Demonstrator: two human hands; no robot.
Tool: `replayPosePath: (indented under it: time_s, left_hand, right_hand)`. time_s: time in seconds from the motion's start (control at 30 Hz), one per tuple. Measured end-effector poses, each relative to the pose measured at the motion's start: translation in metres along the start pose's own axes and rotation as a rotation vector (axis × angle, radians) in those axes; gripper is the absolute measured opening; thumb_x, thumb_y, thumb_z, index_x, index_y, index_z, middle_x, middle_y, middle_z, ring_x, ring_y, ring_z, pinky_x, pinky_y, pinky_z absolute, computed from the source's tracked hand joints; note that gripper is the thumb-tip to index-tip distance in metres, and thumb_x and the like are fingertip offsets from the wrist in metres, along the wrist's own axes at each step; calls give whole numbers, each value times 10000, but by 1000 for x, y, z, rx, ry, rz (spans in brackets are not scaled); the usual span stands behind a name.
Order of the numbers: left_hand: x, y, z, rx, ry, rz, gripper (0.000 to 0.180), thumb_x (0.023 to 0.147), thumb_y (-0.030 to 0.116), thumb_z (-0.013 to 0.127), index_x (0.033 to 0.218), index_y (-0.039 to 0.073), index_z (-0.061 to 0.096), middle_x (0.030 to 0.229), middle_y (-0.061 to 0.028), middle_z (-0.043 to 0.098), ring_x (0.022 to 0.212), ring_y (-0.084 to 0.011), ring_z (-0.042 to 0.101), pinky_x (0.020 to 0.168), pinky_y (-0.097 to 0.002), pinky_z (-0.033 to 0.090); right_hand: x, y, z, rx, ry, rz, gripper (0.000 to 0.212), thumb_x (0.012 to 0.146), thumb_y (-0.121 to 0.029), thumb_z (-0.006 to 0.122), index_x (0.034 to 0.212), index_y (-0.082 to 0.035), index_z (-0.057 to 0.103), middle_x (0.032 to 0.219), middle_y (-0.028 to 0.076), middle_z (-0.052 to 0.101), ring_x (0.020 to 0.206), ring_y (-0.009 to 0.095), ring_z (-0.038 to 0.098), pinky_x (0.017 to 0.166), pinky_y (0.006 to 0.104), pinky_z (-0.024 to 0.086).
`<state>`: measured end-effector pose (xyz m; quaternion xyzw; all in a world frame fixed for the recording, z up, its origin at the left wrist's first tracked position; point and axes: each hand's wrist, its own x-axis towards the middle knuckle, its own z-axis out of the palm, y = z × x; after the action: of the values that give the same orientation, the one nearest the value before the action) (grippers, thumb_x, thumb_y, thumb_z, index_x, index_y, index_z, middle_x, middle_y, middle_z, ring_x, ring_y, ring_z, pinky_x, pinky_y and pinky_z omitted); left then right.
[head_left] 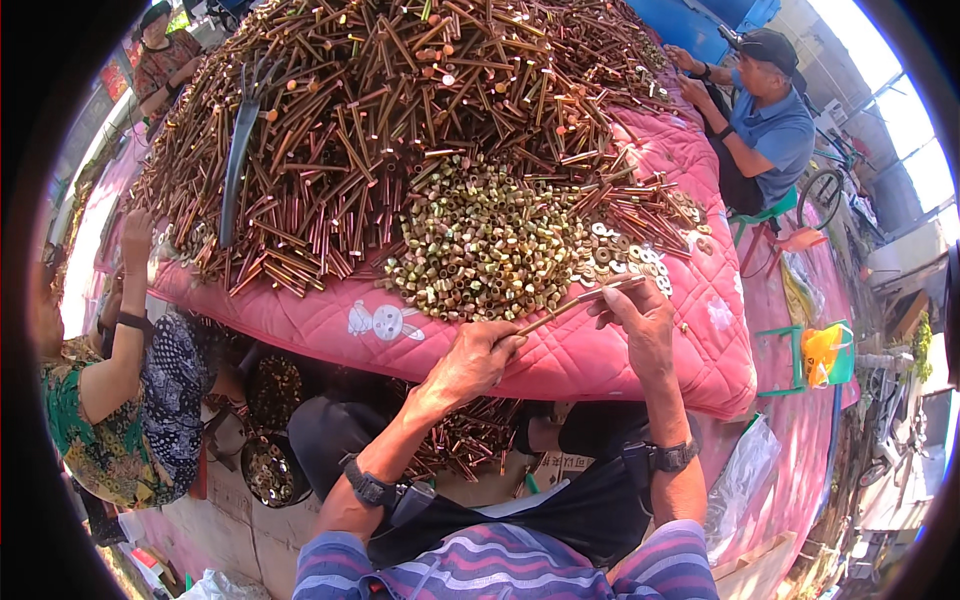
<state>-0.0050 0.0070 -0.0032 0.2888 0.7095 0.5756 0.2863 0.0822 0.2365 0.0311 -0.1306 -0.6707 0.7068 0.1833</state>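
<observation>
Bright daylight fills the scene, strongest at the far right, where pale gridded panels burn out to white; a strip along the left glares too. Small highlights glint on the long copper-coloured metal bolts and the short brassy metal nuts. Beneath the pink quilted cloth, shade darkens the space. A crumpled clear plastic bag at the near right catches whitish reflections. Fisheye distortion bows straight edges, and black vignetting swallows the corners.
</observation>
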Motion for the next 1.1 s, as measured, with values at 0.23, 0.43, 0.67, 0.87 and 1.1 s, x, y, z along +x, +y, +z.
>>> replayPosePath:
  time_s: [0.23,0.43,0.67,0.87,1.1]
  left_hand:
    - [0,-2,1,51,6,29,183,976,126,584,940,-39,657,625,-39,508,590,-120,487,558,-316,426]
    - [1,-5,1,81,1,86,182,976,133,601,989,-32,679,643,-19,524,582,-103,487,538,-303,420]
    - [-3,20,2,-142,-91,-122,209,990,141,581,1105,-18,653,728,-20,585,605,-86,510,541,-273,420]
    - [-3,9,-2,-99,-39,-86,195,999,151,551,1068,-2,651,656,14,537,516,-60,490,450,-246,395]
    - [0,16,-2,-147,-4,-169,207,1001,166,551,950,-13,640,588,16,515,479,-64,486,437,-251,390]
  right_hand:
    - [-2,1,-6,-40,4,11,153,952,-96,638,1050,22,630,894,104,689,757,172,690,623,271,550]
    - [-8,5,3,-86,-104,53,148,933,-90,677,1021,27,649,834,83,700,712,131,676,614,249,542]
    - [-19,17,44,-230,-163,134,206,914,-160,718,1014,18,687,838,60,725,738,90,672,661,234,536]
    - [-3,5,36,-233,-247,181,257,962,-222,661,1043,20,697,823,46,719,695,93,660,645,228,529]
    - [60,26,5,-724,98,108,334,926,-291,662,1036,22,701,771,111,691,683,169,658,659,316,526]
